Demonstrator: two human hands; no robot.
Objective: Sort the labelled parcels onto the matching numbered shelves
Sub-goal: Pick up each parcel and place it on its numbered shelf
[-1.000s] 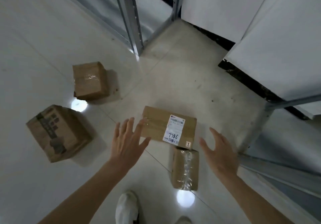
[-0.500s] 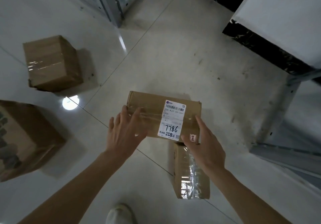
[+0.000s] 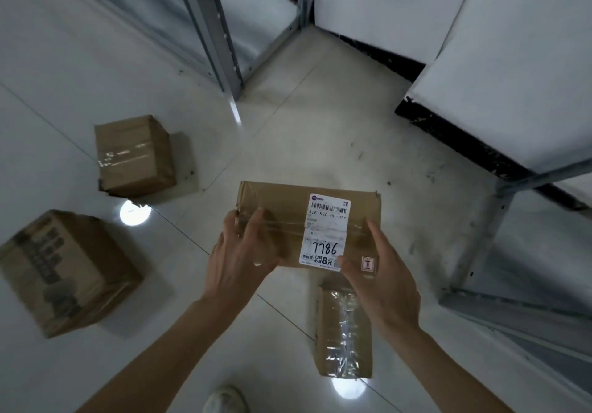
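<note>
A flat brown parcel (image 3: 282,207) with a white label reading 7786 is held above the floor, label side up. My left hand (image 3: 238,252) grips its left end, fingers curled over the taped top. My right hand (image 3: 381,271) holds its right front corner, thumb on the near edge. On the floor lie a small taped box (image 3: 344,329) just below the held parcel, a cube-shaped box (image 3: 134,156) at the left, and a larger printed box (image 3: 64,271) at the far left.
Grey metal shelf posts (image 3: 221,38) stand at the back centre. A shelf frame (image 3: 480,252) rises at the right. White boards (image 3: 499,92) lean at the back right. My white shoe (image 3: 224,400) shows at the bottom. Pale floor tiles reflect ceiling lights.
Both hands reached down, closed on the labelled parcel and lifted it off the floor. The view has pulled back and up.
</note>
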